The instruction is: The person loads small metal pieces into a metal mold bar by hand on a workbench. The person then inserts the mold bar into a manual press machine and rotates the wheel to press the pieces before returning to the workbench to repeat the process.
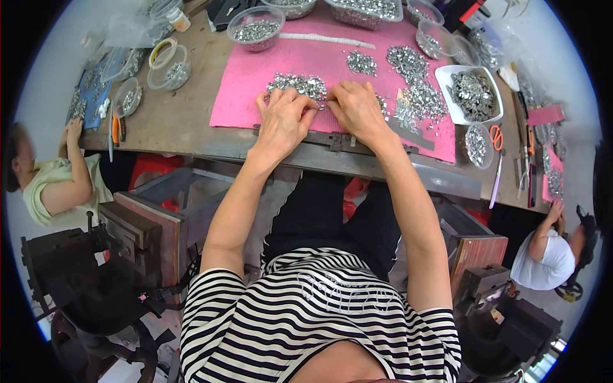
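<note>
Both my hands rest at the near part of a pink mat (239, 96) on the workbench. A heap of small shiny metal pieces (300, 83) lies just beyond my fingers. My left hand (284, 121) is closed, its fingers bent down at the heap's near edge; whatever is in the fingertips is too small to name. Close beside it, my right hand (359, 110) is closed too, thumb and forefinger pinched near the heap's right end. What that pinch holds cannot be made out. A larger spread of metal pieces (421, 102) lies to the right.
Round clear tubs (255, 29) of metal pieces stand along the back. A white square bowl (445, 96) of pieces is at the right, near orange scissors (496, 137). Orange-handled pliers (115, 129) lie left. Other people (70, 172) work at both sides.
</note>
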{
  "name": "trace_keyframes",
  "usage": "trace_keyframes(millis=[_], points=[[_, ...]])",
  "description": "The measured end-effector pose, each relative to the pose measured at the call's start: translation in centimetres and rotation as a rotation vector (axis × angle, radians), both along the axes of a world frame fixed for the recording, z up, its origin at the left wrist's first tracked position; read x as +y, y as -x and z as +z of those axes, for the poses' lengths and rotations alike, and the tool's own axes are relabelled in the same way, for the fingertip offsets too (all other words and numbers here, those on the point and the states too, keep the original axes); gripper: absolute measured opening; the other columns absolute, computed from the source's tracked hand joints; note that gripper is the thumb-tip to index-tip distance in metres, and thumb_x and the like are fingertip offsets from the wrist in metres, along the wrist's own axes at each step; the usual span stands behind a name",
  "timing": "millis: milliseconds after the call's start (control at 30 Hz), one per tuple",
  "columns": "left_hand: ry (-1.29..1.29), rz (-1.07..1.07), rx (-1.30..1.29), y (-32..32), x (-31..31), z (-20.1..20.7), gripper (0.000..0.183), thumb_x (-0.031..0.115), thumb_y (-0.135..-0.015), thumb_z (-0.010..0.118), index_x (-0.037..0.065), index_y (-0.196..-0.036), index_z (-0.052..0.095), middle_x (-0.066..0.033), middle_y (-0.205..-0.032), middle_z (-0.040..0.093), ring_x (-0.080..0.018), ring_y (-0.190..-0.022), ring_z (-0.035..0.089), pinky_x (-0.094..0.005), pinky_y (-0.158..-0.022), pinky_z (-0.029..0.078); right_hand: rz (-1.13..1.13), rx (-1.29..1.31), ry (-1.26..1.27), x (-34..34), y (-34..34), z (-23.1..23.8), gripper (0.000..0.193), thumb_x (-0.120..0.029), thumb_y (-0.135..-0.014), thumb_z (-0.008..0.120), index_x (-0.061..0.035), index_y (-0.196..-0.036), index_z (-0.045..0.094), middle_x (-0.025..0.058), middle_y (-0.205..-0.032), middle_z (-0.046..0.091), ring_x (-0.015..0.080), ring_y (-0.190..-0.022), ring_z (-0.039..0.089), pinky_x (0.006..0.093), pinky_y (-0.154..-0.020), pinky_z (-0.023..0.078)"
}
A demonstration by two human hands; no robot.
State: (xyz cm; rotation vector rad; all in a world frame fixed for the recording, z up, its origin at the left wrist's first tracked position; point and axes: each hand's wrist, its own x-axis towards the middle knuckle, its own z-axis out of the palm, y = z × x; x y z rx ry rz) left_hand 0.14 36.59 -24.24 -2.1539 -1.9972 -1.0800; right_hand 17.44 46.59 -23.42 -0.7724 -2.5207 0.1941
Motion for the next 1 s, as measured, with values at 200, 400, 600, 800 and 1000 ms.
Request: trace_keyframes(millis=[200,400,600,800,1000], points=[[-0.071,-0.013,0.001,-1.1,-0.2,0.0,0.008,0.012,-0.086,0.074,0.011,-0.094,0.072,-0.0011,-0.089,0.064,-0.0227,-0.092,0.059,-0.046,-0.098,0.034,0.046,0.004,0.046,0.7,-0.2,0.0,0.011,-0.015,-0.088,0.069,-0.0051,-0.091,0.068,0.0108,-0.086,0.065,0.0315,-0.084,0.063,0.0428,-0.075,0.042],[-0.124,-0.128,-0.129,-4.3,-1.5,0.1,0.009,0.01,-0.087,0.071,0.011,-0.094,0.066,-0.0018,-0.091,0.061,-0.0241,-0.095,0.058,-0.0478,-0.098,0.033,0.024,0.079,0.029,-0.1,-1.9,0.8,0.014,-0.016,-0.088,0.067,-0.0026,-0.089,0.064,0.014,-0.087,0.064,0.0334,-0.088,0.064,0.0448,-0.08,0.042],[-0.109,-0.25,-0.123,-6.5,-1.9,0.0,0.012,0.012,-0.087,0.073,0.009,-0.096,0.067,-0.0027,-0.096,0.064,-0.0233,-0.098,0.059,-0.0471,-0.101,0.031,-0.008,0.205,0.228,-4.2,-7.3,2.1,0.006,-0.004,-0.088,0.066,-0.0031,-0.092,0.061,0.011,-0.086,0.061,0.0308,-0.084,0.06,0.0402,-0.08,0.042],[-0.118,-0.25,-0.097,-7.0,-1.5,-0.5,0.013,0.011,-0.085,0.073,0.009,-0.096,0.066,-0.0032,-0.095,0.063,-0.023,-0.098,0.059,-0.0477,-0.103,0.031,-0.038,0.212,0.103,-6.3,-8.5,0.4,0.015,0.002,-0.083,0.069,-0.0021,-0.095,0.06,0.0109,-0.091,0.06,0.0305,-0.089,0.059,0.0396,-0.081,0.043],[-0.105,-0.31,-0.172,-6.5,-1.2,-0.9,0.013,0.007,-0.084,0.073,0.007,-0.095,0.066,-0.0054,-0.093,0.064,-0.0252,-0.096,0.06,-0.0493,-0.104,0.035,-0.041,0.226,-0.06,-6.9,-8.4,-0.4,0.019,0.0,-0.082,0.072,-0.0024,-0.098,0.061,0.011,-0.094,0.061,0.0306,-0.088,0.058,0.0403,-0.079,0.044]])
